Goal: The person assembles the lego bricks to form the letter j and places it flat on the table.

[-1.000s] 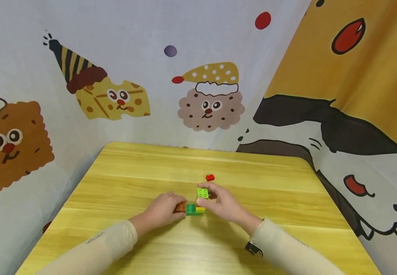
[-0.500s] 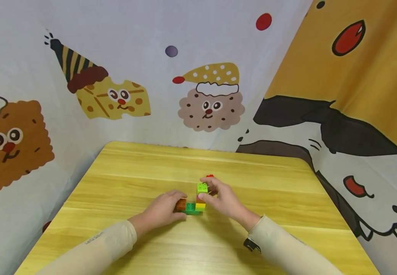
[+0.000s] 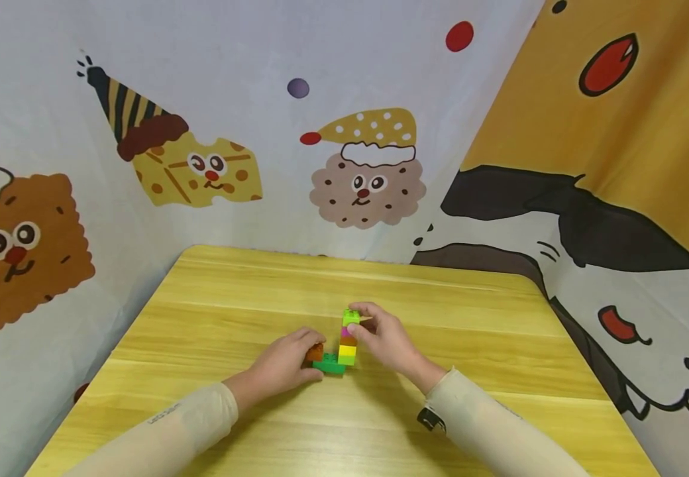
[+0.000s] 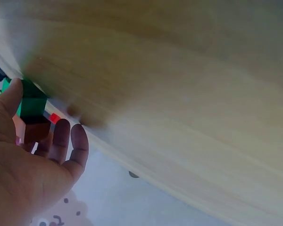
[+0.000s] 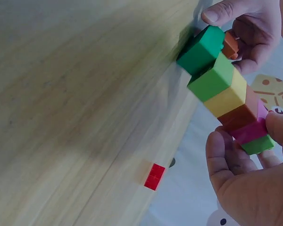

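Note:
Toy building bricks are between the hands at the middle of the table. My left hand grips a dark green brick with an orange-brown brick on its left end; its thumb lies by the green brick in the right wrist view. My right hand pinches the upper part of an upright brick tower. From the bottom, the tower runs light green, yellow, brown, pink and lime green. Its foot is close against the green brick's right end; whether they are joined, I cannot tell.
A loose red brick lies on the wooden table beyond the right hand; that hand hides it in the head view. A printed cartoon cloth hangs behind the table.
The right hand and the tower have risen, showing more of the tower's lower bricks, including the light green one. The left hand has stayed nearly in place; the green brick has shifted slightly left.

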Available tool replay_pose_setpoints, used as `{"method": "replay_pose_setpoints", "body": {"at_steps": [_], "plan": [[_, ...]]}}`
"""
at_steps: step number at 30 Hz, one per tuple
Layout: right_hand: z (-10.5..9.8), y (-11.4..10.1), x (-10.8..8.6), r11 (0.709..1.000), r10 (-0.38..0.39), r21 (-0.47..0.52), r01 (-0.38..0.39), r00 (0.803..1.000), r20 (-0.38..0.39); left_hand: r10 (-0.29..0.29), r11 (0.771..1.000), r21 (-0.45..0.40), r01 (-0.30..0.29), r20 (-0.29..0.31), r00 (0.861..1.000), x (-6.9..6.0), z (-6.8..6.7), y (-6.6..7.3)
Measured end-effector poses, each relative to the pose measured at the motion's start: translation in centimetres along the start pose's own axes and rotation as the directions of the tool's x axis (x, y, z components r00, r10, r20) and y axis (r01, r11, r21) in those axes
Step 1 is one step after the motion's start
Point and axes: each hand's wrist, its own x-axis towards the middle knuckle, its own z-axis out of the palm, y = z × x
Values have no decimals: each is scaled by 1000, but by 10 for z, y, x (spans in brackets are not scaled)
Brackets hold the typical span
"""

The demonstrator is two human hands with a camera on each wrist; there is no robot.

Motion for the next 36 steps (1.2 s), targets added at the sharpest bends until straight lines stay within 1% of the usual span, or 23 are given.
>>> {"method": "replay_pose_setpoints", "body": {"at_steps": [5,9,13,17,22,25,29,36], "plan": [[-1,7,5,999,37,-13,-37,999,1,2,1000,6,-2,1,1000,0,-1,1],[-1,14,9,996,93,-6,-93,995,28,23,1000,13,-23,5,1000,0,-2,4],[-1,21,12,981,175,65,-181,981,84,45,999,22,-45,11,999,0,-2,7],[3,31,14,970,223,75,-231,969,103,39,999,23,-40,27,999,1,-1,10],[6,36,15,973,224,32,-227,971,88,28,1000,12,-28,47,999,2,-1,12],[6,36,16,980,198,-47,-194,977,77,24,1000,12,-25,62,998,3,-1,12],[7,37,16,978,176,-125,-166,982,71,22,999,21,-24,74,997,4,-1,12],[8,41,17,974,196,-133,-185,978,75,16,1000,20,-17,78,997,5,1,12]]}}
